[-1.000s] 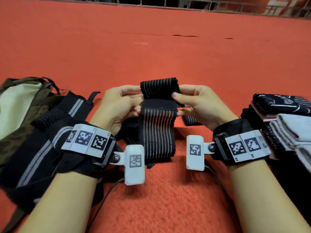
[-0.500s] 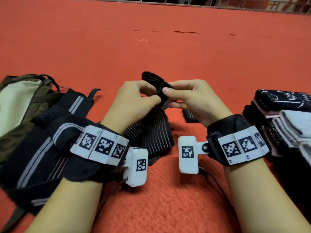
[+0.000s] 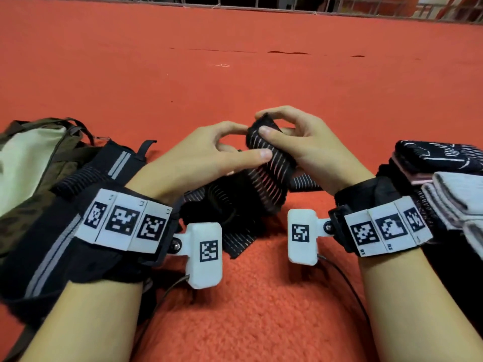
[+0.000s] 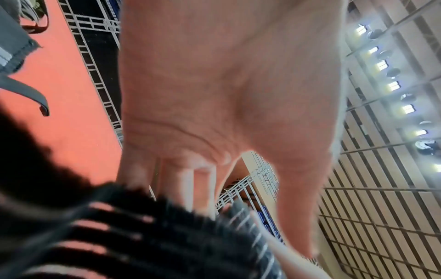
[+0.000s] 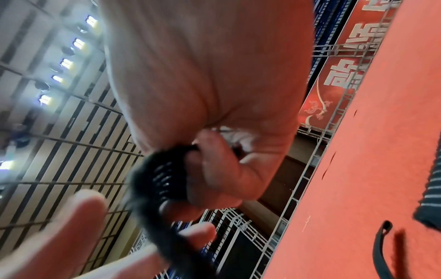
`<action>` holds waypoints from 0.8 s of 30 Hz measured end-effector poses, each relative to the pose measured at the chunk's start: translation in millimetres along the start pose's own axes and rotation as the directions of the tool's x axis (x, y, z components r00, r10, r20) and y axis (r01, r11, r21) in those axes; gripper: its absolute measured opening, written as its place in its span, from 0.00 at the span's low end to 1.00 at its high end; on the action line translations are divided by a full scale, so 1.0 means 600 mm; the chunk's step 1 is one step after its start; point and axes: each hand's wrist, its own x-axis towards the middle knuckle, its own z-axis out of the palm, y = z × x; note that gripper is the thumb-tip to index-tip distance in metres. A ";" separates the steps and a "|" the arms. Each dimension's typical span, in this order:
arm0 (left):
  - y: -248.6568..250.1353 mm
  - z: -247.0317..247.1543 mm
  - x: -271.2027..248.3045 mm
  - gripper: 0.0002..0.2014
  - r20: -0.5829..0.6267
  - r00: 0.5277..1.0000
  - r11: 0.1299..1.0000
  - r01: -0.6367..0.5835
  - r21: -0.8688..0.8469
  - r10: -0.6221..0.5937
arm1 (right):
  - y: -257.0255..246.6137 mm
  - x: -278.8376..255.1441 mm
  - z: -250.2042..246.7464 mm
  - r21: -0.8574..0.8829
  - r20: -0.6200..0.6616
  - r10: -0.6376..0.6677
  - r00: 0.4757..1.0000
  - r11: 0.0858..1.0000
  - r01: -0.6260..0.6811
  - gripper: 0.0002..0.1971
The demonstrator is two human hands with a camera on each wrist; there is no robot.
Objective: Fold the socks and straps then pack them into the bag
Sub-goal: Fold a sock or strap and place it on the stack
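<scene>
black elastic with thin pale stripes is what i have between both hands: a strap (image 3: 266, 163), held up over the red carpet (image 3: 235, 79) in front of me. my right hand (image 3: 308, 150) has its thumb on the near face of the strap's upper end and its fingers curled over the top edge, so it pinches that end. my left hand (image 3: 206, 155) lies just beside it, thumb stretched out with its tip against the striped face and the forefinger arched toward the strap's top; the left wrist view shows the other fingers going down behind the fabric. the rest of the strap hangs down into a loose heap on the carpet between my wrists. to my left lies an olive and cream bag (image 3: 28, 163), with more black straps with grey bands (image 3: 86, 194) piled beside it and under my left forearm. to my right sits a stack of folded socks (image 3: 444, 173), dark ones above, grey ones nearer me.
</scene>
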 end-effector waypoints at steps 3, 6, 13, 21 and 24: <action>-0.004 0.005 0.003 0.13 -0.032 0.998 0.999 0.045 -0.020 -0.046 | 0.003 0.001 -0.007 0.131 0.010 0.039 0.999 0.991 -0.040 0.16; -0.016 0.003 0.009 0.17 -0.110 0.988 0.986 0.096 -0.138 -0.112 | 0.008 0.007 -0.015 0.410 0.001 0.026 1.000 0.912 -0.024 0.27; -0.022 0.011 0.023 0.13 -0.292 0.954 0.961 -0.017 -0.276 -0.067 | 0.028 0.010 0.005 0.225 -0.003 0.053 0.999 0.973 -0.051 0.15; -0.007 0.004 0.019 0.28 -0.205 0.960 0.831 0.044 -0.555 -0.188 | 0.019 0.006 0.008 0.092 -0.159 -0.202 0.966 0.972 0.218 0.16; -0.002 0.006 0.014 0.24 -0.210 0.967 0.857 0.015 -0.515 -0.143 | 0.018 0.008 0.013 0.071 -0.133 -0.249 0.959 0.963 0.260 0.19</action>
